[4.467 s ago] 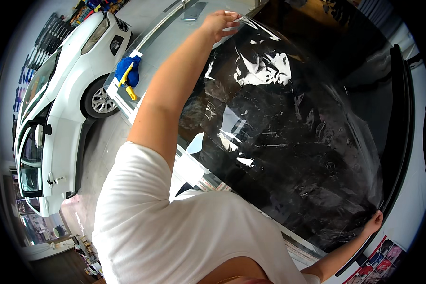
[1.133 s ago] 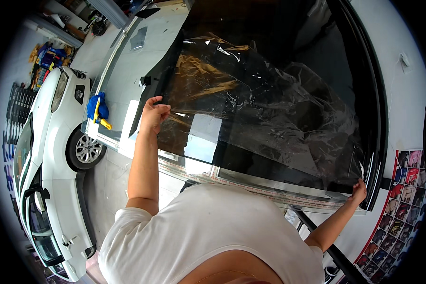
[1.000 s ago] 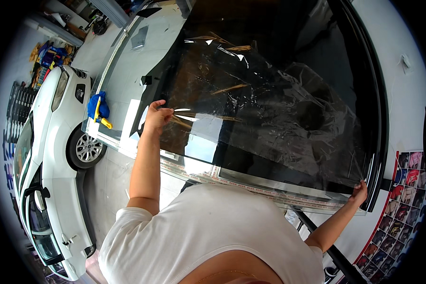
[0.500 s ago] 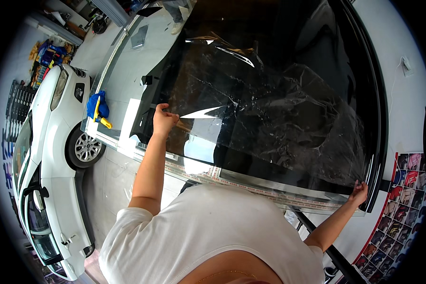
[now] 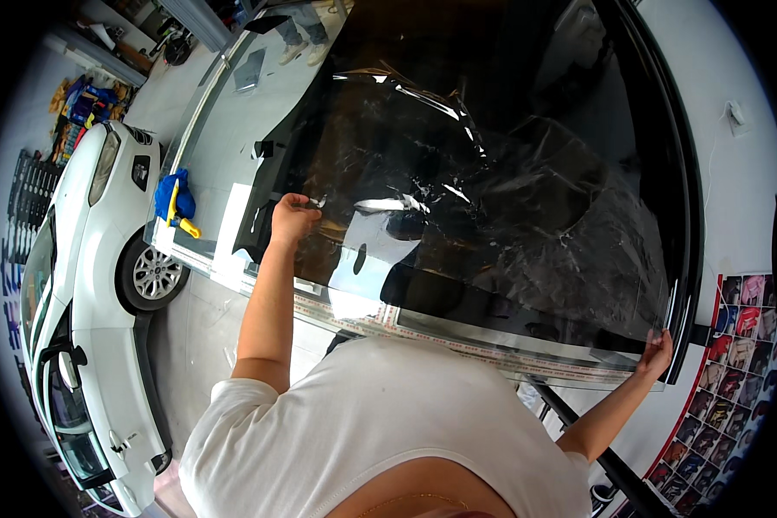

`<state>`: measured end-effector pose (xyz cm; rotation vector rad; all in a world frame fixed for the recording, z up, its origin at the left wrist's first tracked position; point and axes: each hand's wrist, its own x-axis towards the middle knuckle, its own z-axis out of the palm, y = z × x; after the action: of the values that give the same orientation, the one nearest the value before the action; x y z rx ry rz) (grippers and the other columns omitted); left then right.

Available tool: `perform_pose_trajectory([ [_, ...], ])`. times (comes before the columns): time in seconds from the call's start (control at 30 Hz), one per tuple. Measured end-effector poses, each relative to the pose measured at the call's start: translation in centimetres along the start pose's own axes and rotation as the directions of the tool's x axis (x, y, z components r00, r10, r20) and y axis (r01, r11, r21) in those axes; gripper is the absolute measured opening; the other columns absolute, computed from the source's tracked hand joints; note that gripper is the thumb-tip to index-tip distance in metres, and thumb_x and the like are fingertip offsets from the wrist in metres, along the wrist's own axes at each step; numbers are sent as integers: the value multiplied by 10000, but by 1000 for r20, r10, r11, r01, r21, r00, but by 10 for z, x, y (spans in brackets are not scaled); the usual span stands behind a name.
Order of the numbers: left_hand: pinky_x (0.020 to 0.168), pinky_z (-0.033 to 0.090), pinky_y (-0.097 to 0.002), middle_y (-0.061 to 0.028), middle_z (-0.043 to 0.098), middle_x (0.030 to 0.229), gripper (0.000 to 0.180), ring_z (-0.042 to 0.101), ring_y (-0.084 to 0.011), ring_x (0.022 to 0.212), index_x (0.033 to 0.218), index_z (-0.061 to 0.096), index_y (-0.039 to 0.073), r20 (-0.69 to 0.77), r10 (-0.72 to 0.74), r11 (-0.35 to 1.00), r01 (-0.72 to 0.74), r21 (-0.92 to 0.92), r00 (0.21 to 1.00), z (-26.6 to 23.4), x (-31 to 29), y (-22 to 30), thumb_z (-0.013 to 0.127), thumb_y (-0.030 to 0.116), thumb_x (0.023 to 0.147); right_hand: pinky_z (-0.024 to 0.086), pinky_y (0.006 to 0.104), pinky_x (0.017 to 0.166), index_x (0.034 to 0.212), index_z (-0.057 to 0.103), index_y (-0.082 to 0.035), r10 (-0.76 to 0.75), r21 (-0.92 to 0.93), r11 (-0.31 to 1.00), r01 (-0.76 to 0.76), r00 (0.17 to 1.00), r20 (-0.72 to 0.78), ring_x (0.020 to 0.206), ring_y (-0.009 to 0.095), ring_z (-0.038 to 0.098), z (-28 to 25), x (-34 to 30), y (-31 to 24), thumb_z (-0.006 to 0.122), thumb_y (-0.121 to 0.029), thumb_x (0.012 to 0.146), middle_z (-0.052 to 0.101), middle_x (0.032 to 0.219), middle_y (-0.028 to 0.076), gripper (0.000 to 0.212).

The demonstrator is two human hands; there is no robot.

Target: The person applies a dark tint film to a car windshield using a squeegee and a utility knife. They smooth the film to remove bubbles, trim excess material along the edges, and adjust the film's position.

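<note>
A large sheet of dark tint film (image 5: pixel 457 250) lies over a glass-topped table (image 5: pixel 285 73) in front of me. My left hand (image 5: pixel 293 219) pinches the film at its left side, thumb and fingers pressed together. At the near right corner my right hand (image 5: pixel 656 350) is closed on the film's edge, beside a long shiny black rail. A wrinkled, see-through layer (image 5: pixel 570 224) spreads over the right part of the dark sheet. Bright reflections and creases run across the middle.
A blue cloth with a yellow-handled tool (image 5: pixel 178 205) sits at the table's left edge. Further left stands a white car (image 5: pixel 108 319). Beyond the table a person's legs and shoes (image 5: pixel 302 47) show. A board of small pictures (image 5: pixel 734 371) is at the right.
My left hand has shifted slightly left and down with the film, and the creases and reflections in the middle have changed shape. My right hand stays at the corner.
</note>
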<state>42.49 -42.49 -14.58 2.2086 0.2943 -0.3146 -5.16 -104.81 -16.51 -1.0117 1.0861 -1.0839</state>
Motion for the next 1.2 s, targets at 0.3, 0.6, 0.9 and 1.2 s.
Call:
perform_pose_trajectory([
  [0.3, 991, 347, -451, -162, 484, 1294, 433, 440, -355, 1198, 1171, 558, 94, -7, 900, 374, -765, 524, 435, 40, -9, 96, 674, 234, 778, 305, 163, 531, 913, 668, -1, -477, -435, 777, 455, 877, 65, 577, 15, 399, 55, -24, -58, 640, -178, 876, 567, 676, -40, 183],
  [0.6, 1093, 118, -572, -133, 226, 1497, 666, 186, -293, 1391, 1425, 310, 197, 399, 683, 392, -769, 505, 611, 132, 17, 100, 424, 567, 882, 448, 211, 738, 1054, 663, 15, -746, -470, 551, 690, 659, 92, 851, 92, 585, 105, -99, -149, 628, -172, 885, 674, 973, 65, 254],
  [0.9, 1102, 107, -552, -95, 175, 1519, 698, 162, -266, 1400, 1442, 270, 226, 391, 662, 373, -733, 568, 639, 143, 25, 87, 437, 586, 868, 444, 210, 686, 1013, 675, 12, -696, -485, 649, 586, 715, -67, 781, 74, 567, 68, -74, -133, 651, -198, 867, 671, 930, 53, 257],
  [1.2, 1099, 98, -559, -128, 167, 1517, 824, 161, -286, 1400, 1447, 261, 222, 387, 659, 353, -720, 597, 644, 141, 24, 88, 462, 682, 793, 386, 188, 551, 913, 683, -7, -506, -599, 721, 348, 855, -112, 612, 42, 470, 1, -20, -51, 666, -257, 854, 604, 728, -17, 257],
])
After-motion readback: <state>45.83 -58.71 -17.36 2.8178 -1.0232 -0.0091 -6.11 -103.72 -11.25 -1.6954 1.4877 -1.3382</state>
